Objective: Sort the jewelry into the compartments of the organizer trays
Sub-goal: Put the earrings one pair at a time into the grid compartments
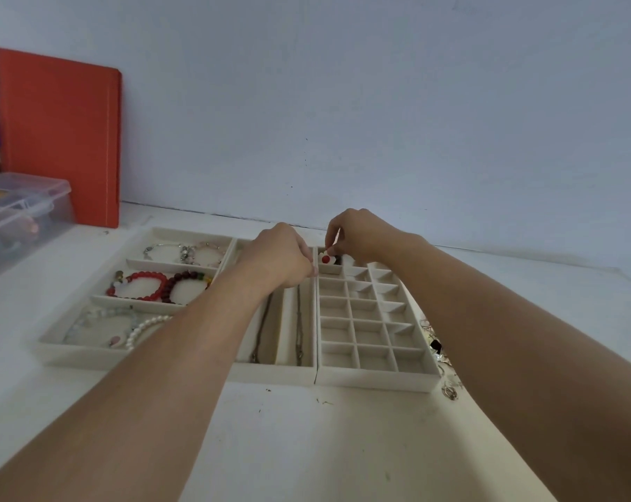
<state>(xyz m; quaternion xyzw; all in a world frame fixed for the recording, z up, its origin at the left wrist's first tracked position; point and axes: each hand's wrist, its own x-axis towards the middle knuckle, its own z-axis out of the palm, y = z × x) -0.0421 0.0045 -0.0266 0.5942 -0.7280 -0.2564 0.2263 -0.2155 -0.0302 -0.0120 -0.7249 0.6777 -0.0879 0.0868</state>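
Three cream organizer trays lie side by side on the white table. The left tray (49, 347) holds beaded bracelets, among them a red one (145, 284). Chains lie in the long slots of the middle tray (274, 373). The grid tray (375, 384) has many small cells. My right hand (361, 233) hovers over its far-left cell and pinches a small piece with a red bead (325, 259) there. My left hand (281, 255) has curled fingers at the wall between the middle and grid trays; what it holds, if anything, is hidden.
Loose rings and small jewelry (441, 353) lie on the table right of the grid tray. An orange folder (60, 139) leans on the wall at far left, with a clear plastic box (20, 208) in front of it.
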